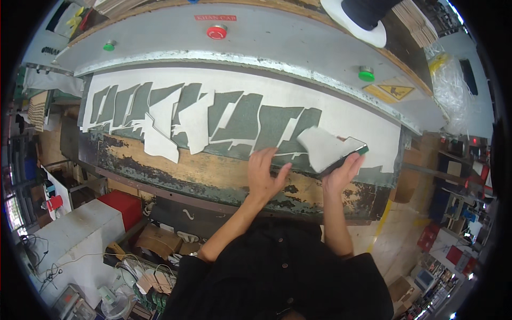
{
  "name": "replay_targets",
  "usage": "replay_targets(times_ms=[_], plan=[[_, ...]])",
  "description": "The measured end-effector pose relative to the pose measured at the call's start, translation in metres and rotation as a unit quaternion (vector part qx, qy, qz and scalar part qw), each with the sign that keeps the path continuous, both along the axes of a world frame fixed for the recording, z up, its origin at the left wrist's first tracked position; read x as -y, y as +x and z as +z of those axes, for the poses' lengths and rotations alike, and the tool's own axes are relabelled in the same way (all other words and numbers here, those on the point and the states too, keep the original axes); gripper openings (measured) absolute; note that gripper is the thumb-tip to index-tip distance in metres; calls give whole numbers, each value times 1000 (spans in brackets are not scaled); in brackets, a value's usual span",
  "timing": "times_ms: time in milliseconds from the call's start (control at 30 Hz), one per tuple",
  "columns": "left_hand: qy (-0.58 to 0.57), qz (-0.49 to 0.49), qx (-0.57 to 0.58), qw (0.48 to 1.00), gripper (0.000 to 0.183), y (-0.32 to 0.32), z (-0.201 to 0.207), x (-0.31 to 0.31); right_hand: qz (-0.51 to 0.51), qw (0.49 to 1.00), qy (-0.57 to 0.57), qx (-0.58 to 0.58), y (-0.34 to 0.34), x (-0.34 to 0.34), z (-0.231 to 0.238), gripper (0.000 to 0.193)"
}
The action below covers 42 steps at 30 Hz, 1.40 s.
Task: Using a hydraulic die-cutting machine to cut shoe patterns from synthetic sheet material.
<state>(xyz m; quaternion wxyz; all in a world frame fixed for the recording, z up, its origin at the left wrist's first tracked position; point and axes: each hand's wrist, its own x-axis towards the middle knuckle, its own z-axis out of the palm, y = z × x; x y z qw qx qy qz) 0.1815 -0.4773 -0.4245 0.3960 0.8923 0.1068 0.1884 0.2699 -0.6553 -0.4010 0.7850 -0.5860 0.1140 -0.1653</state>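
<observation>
My right hand (341,175) grips the lower edge of a cutting die (366,149) with a thin metal rim and a dark green side. A pale, angular piece (324,148) fills the die's outline, tilted above the sheet. My left hand (265,173) holds nothing, its thumb apart from its fingers. Its fingertips lie at the near edge of a white sheet (352,120), which has several cut-out openings showing the green bed (241,120) beneath. Two loose white cut pieces, one long (160,140) and one beside it (195,128), lie across the sheet's left half, overhanging its near edge.
A worn wooden ledge (213,173) runs along the near side of the bed. Behind stands a grey press beam (288,45) with a red stop button (216,32) and green buttons at left (109,46) and right (366,73). A red-topped grey cabinet (90,234) stands lower left.
</observation>
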Motion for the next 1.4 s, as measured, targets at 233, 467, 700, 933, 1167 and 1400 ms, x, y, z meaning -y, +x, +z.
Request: replay_targets(times_ms=[233,467,700,933,1167,1400], plan=[[-243,-160,-24,956,30,10,94,44,65,987,-114,-88,-83,2,18,51],[-111,-51,-206,971,41,43,73,-49,106,980,-159,-50,-69,22,58,65],[162,185,-77,966,59,60,72,-114,9,959,-191,-209,55,99,15,64],[-32,-155,-48,986,60,55,41,-3,258,731,-619,-127,29,116,6,81],[-8,-343,-80,936,107,52,8,72,311,775,-550,-12,40,127,-18,90],[17,-321,-67,944,106,57,-1,74,217,806,-551,20,37,106,-32,89]])
